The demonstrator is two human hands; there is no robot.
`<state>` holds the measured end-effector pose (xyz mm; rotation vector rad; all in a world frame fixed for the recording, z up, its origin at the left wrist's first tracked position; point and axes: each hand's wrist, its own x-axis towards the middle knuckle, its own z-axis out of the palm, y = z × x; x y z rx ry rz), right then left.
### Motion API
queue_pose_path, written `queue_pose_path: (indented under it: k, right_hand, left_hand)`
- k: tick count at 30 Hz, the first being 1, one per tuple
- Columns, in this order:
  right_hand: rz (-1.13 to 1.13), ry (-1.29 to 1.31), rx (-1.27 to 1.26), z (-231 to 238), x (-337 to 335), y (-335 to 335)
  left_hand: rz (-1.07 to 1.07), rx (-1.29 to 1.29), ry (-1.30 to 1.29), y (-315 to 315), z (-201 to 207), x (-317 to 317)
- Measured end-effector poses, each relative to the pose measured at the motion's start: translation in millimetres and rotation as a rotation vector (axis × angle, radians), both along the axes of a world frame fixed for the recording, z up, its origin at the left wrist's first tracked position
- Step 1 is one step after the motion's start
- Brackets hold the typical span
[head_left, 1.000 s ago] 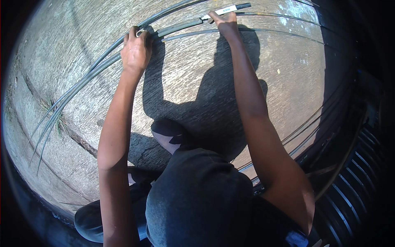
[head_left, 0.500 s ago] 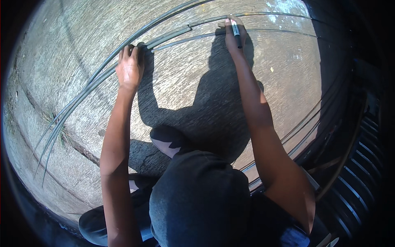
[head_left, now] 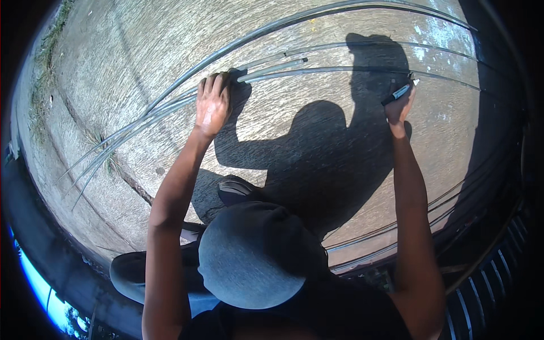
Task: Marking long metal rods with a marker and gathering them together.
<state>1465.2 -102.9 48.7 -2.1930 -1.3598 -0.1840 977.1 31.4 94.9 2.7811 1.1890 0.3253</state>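
My left hand [head_left: 212, 109] is closed over a bundle of long, thin grey rods [head_left: 154, 117] on the concrete, its fingertips partly hidden. To the right of it, the ends of a shorter grey rod [head_left: 272, 69] and its neighbours show. My right hand [head_left: 401, 106] grips a marker pen [head_left: 396, 94] with a dark end and a pale barrel. It is in shadow just below a long rod [head_left: 334, 69] that runs off to the right. A thicker grey rod [head_left: 258, 33] arches above both hands.
Rough, sunlit concrete [head_left: 170, 34] lies under the rods, with a crack and tufts of grass [head_left: 110, 164] at the left. More rods [head_left: 362, 241] lie at the lower right, beside a dark slatted frame [head_left: 481, 289]. My shoe [head_left: 235, 190] rests below the left hand.
My right hand has moved right and down with the marker pen, away from the upper rods, and the pen has tilted. The left hand stays on the rods while the view has shifted.
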Motion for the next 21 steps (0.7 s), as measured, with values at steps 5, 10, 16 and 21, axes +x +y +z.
queue_pose_path:
  k: [5,10,16,21]
  right_hand:
    - [0.065,0.322,0.143,-8.7,11.1,9.0]
    - [-0.006,0.202,-0.159,15.7,-10.9,10.7]
    - [0.229,0.288,-0.193,25.1,0.1,24.9]
    - [0.404,0.376,-0.148,40.2,39.2,24.7]
  left_hand:
    - [0.038,-0.224,-0.070,-19.6,20.8,60.1]
    - [0.054,-0.539,-0.098,-31.3,48.7,113.4]
    - [0.050,-0.367,-0.059,-16.2,48.4,172.5]
    - [0.089,-0.365,-0.055,-9.3,48.6,207.6]
